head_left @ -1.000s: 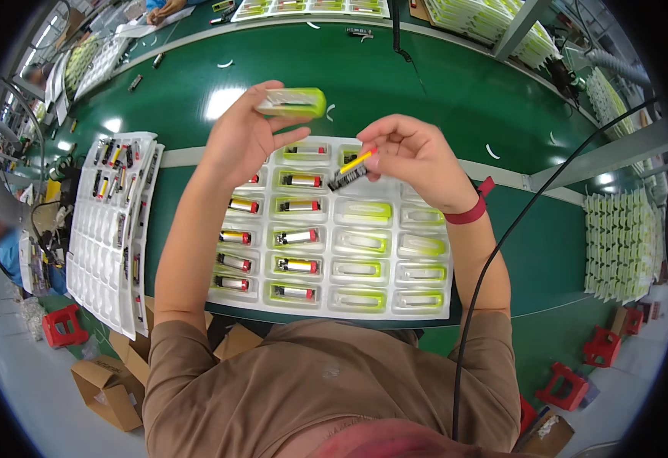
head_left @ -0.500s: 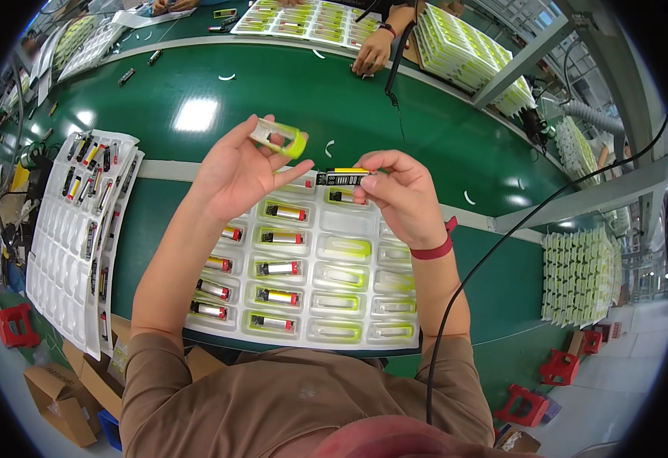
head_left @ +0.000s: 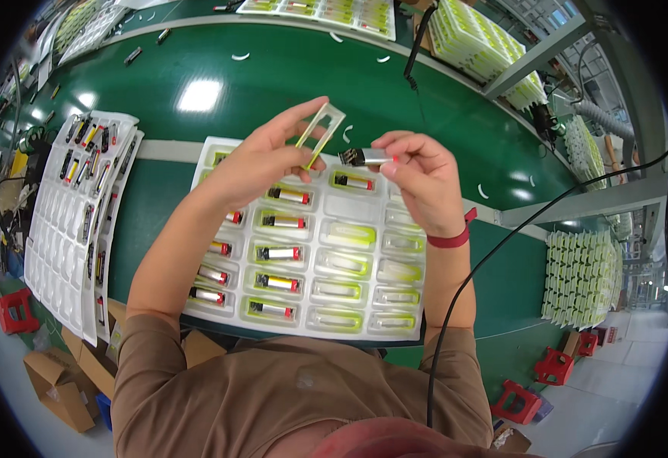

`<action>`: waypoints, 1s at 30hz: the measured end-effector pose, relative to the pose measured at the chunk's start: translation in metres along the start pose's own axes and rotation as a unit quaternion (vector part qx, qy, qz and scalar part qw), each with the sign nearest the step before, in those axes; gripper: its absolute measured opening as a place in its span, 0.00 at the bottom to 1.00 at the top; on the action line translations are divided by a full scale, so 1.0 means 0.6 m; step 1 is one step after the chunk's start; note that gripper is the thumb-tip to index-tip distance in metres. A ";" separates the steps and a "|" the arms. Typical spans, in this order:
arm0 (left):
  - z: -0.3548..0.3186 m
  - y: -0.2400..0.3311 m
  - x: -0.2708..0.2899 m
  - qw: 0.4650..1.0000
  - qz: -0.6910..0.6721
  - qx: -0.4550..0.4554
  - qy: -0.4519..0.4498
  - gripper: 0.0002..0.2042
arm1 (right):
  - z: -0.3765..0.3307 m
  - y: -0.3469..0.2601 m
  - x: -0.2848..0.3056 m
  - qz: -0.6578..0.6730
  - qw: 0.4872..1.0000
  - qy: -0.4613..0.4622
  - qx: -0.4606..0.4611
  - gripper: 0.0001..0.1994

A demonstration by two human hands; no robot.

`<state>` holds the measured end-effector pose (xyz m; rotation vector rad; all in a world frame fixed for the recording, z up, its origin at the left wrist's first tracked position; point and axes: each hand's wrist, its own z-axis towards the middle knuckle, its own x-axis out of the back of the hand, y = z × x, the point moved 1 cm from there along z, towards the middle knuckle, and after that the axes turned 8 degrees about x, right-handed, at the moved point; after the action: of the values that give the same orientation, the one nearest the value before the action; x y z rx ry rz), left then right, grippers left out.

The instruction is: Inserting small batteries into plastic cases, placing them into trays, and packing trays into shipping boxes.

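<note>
My left hand [head_left: 276, 149] pinches a clear and yellow-green plastic casing [head_left: 336, 116], an oblong frame held tilted, its open side toward the right. Just right of it, my right hand [head_left: 427, 179] grips a small battery unit [head_left: 373, 157] by its red end. Its silver body and black end with fine contacts point at the casing; the two are close but apart. Below both hands lies a white moulded tray [head_left: 349, 208]. Its left columns hold casings with battery units inside, such as one filled casing [head_left: 279, 253]; its right columns hold casings without them, such as one unfilled casing [head_left: 347, 263].
Stacked white trays [head_left: 51, 252] at the left carry loose battery units. Beyond the green bench [head_left: 273, 84] stands another filled tray [head_left: 326, 14]. White curved strips lie about. A black cable [head_left: 494, 252] hangs beside my right arm. More tray stacks [head_left: 582, 275] stand at right.
My left hand has turned the casing and brought it closer to the battery unit. The right hand has rolled the unit so its silver side shows. A co-worker's hand has left the far bench.
</note>
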<state>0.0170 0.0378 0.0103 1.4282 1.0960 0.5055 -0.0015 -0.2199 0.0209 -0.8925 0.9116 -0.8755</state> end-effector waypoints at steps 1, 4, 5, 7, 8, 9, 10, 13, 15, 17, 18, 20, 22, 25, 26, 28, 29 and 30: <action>0.002 -0.001 0.000 1.000 -0.016 -0.001 -0.021 0.27 | -0.001 -0.004 0.000 -0.030 1.000 0.010 0.002 0.12; 0.005 -0.001 0.000 0.999 0.041 0.021 0.009 0.25 | -0.001 -0.009 -0.011 -0.185 0.978 -0.013 0.097 0.11; 0.008 -0.005 0.002 0.999 0.048 0.010 0.010 0.21 | -0.002 -0.011 -0.013 -0.224 0.966 -0.028 0.123 0.10; 0.013 -0.015 0.008 0.999 0.030 0.014 0.000 0.20 | 0.000 -0.008 -0.014 -0.272 0.948 -0.045 0.160 0.10; 0.015 -0.018 0.009 1.000 0.012 0.021 -0.015 0.19 | 0.000 -0.006 -0.015 -0.321 0.925 -0.057 0.197 0.10; 0.014 -0.019 0.009 1.000 0.011 0.019 -0.015 0.19 | -0.001 -0.003 -0.014 -0.322 0.924 -0.058 0.197 0.10; 0.012 -0.019 0.007 0.999 -0.021 0.019 -0.029 0.19 | -0.003 0.002 -0.014 -0.339 0.919 -0.062 0.193 0.10; 0.013 -0.020 0.010 0.994 -0.090 0.019 -0.058 0.19 | 0.000 0.007 -0.021 -0.371 0.904 -0.069 0.202 0.10; 0.010 -0.023 0.006 0.988 -0.130 0.025 -0.074 0.19 | -0.002 0.009 -0.027 -0.387 0.895 -0.070 0.208 0.10; 0.011 -0.019 -0.001 0.985 -0.160 0.021 -0.067 0.19 | 0.001 0.008 -0.030 -0.445 0.859 -0.072 0.242 0.11; 0.010 -0.018 -0.002 0.985 -0.161 0.020 -0.067 0.19 | 0.003 0.010 -0.029 -0.445 0.859 -0.073 0.242 0.11; 0.008 -0.019 -0.003 0.984 -0.165 0.027 -0.064 0.19 | 0.003 0.016 -0.028 -0.463 0.842 -0.072 0.269 0.10; 0.007 -0.020 -0.007 0.985 -0.160 0.024 -0.052 0.19 | 0.005 0.020 -0.029 -0.460 0.845 -0.068 0.266 0.10; 0.005 -0.022 -0.010 0.986 -0.161 0.014 -0.038 0.18 | 0.004 0.021 -0.028 -0.450 0.853 -0.062 0.256 0.11; 0.008 -0.021 -0.010 0.986 -0.165 0.003 -0.033 0.18 | 0.006 0.021 -0.027 -0.441 0.859 -0.061 0.253 0.10; 0.007 -0.022 -0.008 0.982 -0.182 0.009 -0.046 0.17 | 0.006 0.026 -0.024 -0.448 0.851 -0.061 0.265 0.11; 0.007 -0.024 -0.006 0.978 -0.199 0.016 -0.055 0.17 | 0.006 0.029 -0.025 -0.454 0.845 -0.062 0.277 0.11; 0.008 -0.029 -0.004 0.979 -0.196 0.015 -0.057 0.17 | 0.006 0.031 -0.026 -0.454 0.844 -0.060 0.279 0.11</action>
<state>0.0145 0.0307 -0.0061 1.2101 1.2573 0.1244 0.0007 -0.1985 0.0096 -0.8278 0.0270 -1.7642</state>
